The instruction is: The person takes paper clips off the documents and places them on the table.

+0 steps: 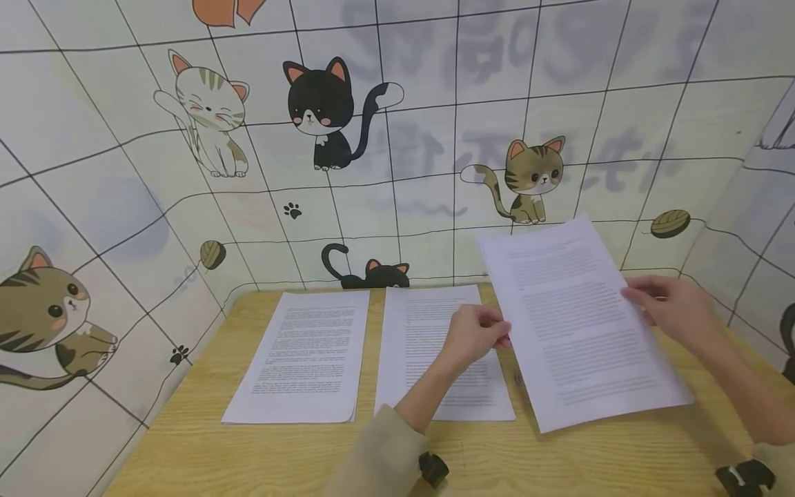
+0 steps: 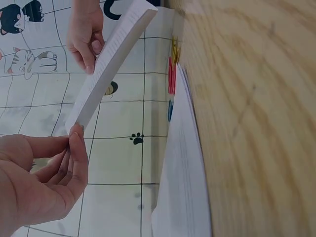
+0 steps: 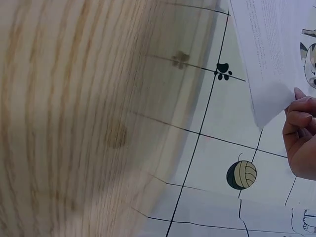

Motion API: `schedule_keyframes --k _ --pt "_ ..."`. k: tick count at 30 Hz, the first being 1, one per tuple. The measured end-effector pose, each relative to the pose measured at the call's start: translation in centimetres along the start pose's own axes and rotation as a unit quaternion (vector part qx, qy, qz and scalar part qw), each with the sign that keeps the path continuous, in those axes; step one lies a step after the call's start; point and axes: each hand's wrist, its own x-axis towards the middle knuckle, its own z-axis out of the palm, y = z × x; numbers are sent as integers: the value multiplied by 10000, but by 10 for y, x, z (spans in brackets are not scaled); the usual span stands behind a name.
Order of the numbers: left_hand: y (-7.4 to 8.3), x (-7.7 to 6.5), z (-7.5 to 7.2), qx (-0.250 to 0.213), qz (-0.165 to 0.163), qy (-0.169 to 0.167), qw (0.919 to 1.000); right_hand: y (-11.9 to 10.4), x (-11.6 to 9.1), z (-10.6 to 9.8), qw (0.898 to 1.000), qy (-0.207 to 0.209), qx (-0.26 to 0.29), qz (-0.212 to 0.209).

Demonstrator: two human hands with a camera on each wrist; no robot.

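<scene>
A stack of printed paper [image 1: 571, 324] is held up off the table, tilted, at the right in the head view. My left hand [image 1: 475, 335] pinches its left edge between thumb and fingers. On the opposite edge, my right hand [image 1: 673, 310] grips it the same way. The left wrist view shows the stack edge-on [image 2: 111, 64], several sheets thick. Beside my left forearm lies a middle paper stack [image 1: 435, 366], partly covered by that hand and arm. Another printed stack [image 1: 298, 359] lies flat at the left.
The wooden table [image 1: 186, 455] ends against a wall sheet [image 1: 428, 241] printed with cats and grid lines. Small coloured items, red [image 2: 172, 74], yellow [image 2: 175, 49] and blue [image 2: 170, 111], lie by the paper on the table; they look like paper clips.
</scene>
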Motion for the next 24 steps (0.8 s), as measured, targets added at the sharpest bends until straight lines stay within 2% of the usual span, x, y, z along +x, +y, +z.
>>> schedule_keyframes --k 13,19,24 --pt "-6 13 42 78 -378 131 9992 29 3 -9 9994 33 -333 1" --pt "-10 19 55 -81 -553 256 9981 36 4 -9 9990 -10 -450 58" --pt "-14 23 62 52 -738 467 9962 44 6 -6 9983 -75 -569 59"
